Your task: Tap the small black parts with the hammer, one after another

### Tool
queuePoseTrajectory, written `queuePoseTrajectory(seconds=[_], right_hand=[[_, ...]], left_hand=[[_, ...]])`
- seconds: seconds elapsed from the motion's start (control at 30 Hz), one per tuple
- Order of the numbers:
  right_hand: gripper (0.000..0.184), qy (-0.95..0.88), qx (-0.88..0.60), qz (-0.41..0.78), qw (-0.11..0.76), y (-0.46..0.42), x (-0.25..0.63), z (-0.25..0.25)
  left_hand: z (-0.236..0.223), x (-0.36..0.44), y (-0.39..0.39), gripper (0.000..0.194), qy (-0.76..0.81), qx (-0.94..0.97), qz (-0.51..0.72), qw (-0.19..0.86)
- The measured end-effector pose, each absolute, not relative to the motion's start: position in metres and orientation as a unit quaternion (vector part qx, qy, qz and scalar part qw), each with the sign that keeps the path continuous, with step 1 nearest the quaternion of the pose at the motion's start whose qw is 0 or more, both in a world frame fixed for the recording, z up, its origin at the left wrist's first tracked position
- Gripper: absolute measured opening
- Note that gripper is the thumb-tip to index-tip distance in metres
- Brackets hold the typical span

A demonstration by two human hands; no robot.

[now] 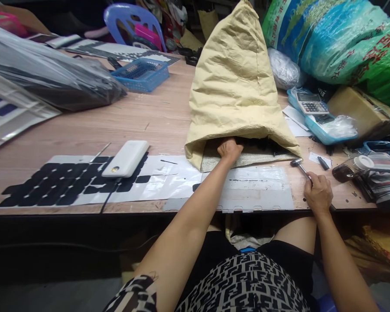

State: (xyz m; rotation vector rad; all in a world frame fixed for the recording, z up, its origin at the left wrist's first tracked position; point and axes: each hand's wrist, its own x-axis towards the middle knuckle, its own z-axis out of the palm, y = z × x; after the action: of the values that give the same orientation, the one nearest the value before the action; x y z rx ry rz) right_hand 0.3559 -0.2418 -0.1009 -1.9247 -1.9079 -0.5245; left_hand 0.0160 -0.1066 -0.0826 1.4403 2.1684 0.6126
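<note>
A large tan woven sack [235, 82] lies on the table with its mouth towards me. My left hand [230, 149] reaches into that mouth, fingers curled; what they grip is hidden. Small dark pieces show inside, to the right of the hand. My right hand [318, 195] is closed around the metal handle of a small hammer [301, 166], its head just in front of the sack's right corner. Under my left forearm lie clear plastic-covered white sheets [260, 190]. Left of them, dark rounded squares [52, 184] lie in rows on a white sheet.
A white power bank [126, 158] with a cable lies on the dark squares. Behind stands a blue basket [143, 74], with plastic-wrapped goods [61, 78] to its left. At right are a calculator [311, 103], a blue tray [328, 134], a jar [351, 169] and a cardboard box [360, 110].
</note>
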Motion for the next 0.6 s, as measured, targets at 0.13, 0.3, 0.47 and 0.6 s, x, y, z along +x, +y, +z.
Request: queuePoseTrajectory(seconds=[0.13,0.3,0.47,0.6], right_hand=[[0.033,-0.676,-0.686,-0.187,0.191,-0.241,0.357,-0.102],[0.033,-0.68,-0.682,-0.195,0.188,-0.241,0.357,-0.102],[0.032,-0.678,-0.677,-0.208,0.197,-0.241,0.358,-0.105],[0.036,-0.679,-0.678,-0.196,0.203,-0.237,0.362,-0.104]], left_hand=[[-0.071,0.007,-0.144,0.018,0.761,0.566,0.207,0.24],[-0.08,-0.004,-0.196,0.019,0.577,0.732,0.212,0.293],[-0.104,0.0,-0.201,0.022,0.538,0.751,0.253,0.286],[-0.113,0.005,-0.196,0.02,0.537,0.75,0.278,0.269]])
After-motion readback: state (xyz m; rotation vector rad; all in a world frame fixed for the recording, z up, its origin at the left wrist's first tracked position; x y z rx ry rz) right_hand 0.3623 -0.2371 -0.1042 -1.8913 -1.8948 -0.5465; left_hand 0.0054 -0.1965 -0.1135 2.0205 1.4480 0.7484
